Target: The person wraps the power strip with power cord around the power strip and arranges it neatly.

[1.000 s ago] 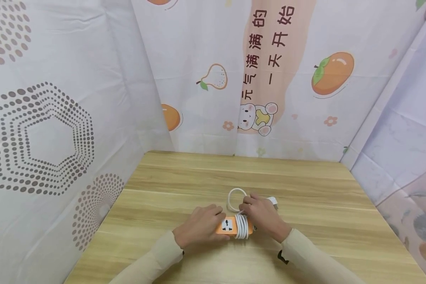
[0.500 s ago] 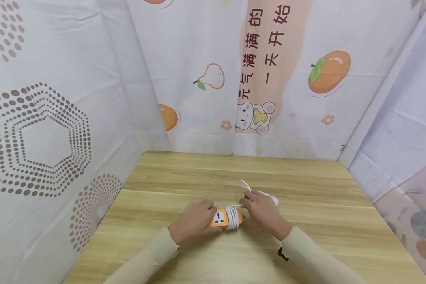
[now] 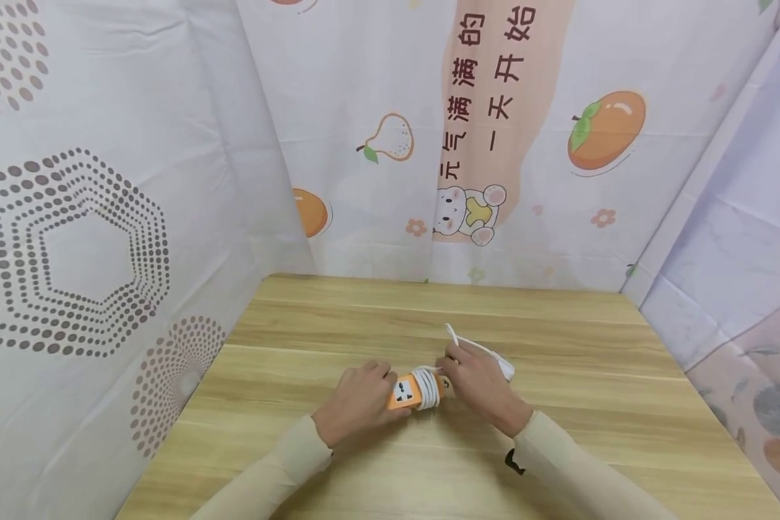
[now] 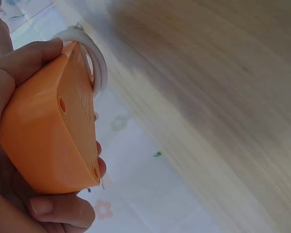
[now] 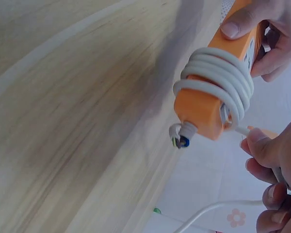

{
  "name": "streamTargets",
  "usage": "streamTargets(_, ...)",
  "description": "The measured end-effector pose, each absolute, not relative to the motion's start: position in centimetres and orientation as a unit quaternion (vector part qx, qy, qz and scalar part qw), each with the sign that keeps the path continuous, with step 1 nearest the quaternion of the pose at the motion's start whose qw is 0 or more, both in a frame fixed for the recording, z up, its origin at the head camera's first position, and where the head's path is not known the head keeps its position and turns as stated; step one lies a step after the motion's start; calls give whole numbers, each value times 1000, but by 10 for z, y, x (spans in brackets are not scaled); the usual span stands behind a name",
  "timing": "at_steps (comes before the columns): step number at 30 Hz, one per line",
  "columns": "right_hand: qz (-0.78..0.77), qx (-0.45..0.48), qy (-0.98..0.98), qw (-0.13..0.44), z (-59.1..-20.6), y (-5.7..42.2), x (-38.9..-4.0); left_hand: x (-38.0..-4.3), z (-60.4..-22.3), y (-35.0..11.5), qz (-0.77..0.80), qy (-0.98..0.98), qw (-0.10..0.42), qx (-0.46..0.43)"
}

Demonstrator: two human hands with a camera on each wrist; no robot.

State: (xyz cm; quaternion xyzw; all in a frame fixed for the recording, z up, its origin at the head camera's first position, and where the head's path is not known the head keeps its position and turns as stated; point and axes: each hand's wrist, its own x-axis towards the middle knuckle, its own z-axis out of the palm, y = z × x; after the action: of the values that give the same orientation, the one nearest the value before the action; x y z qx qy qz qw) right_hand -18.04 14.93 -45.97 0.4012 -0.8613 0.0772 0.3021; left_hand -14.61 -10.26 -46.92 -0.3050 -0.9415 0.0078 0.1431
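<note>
My left hand (image 3: 359, 401) grips one end of an orange power strip (image 4: 43, 131), fingers and thumb curled round its body. White cord (image 5: 218, 80) is wound in several turns about the strip's other end. Just past those turns, my right hand (image 3: 481, 379) pinches the cord between thumb and fingers. Beyond the right hand, a white plug (image 3: 505, 368) and a short run of loose cord (image 3: 451, 334) show in the head view. From the strip's end pokes a grey cable stub (image 5: 186, 130) with coloured wires bared.
A wood-grain table (image 3: 338, 318) lies beneath both hands. Printed white curtains (image 3: 351, 238) close off the back and both sides. Dark bands (image 3: 513, 462) show under the right sleeve cuff.
The power strip has shifted slightly left and toward the back, and it tilts more. The loose round loop of cord has been drawn out narrow, with the right hand still on the cord.
</note>
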Motion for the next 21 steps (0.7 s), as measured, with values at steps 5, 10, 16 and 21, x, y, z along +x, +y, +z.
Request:
streamTargets(5, 84, 391, -863, 309, -458, 147, -176, -144, -468, -98, 20, -944, 154, -293)
streamTargets(10, 94, 381, -866, 310, -458, 147, -171, -143, -469, -96, 22, -944, 162, -288)
streamTargets(16, 89, 382, -864, 315, -453, 145, -169, -147, -467, -101, 38, -948, 189, -253)
streamTargets(21, 101, 390, -856, 325, -452, 145, -169, -154, -467, -106, 36, -952, 214, -217)
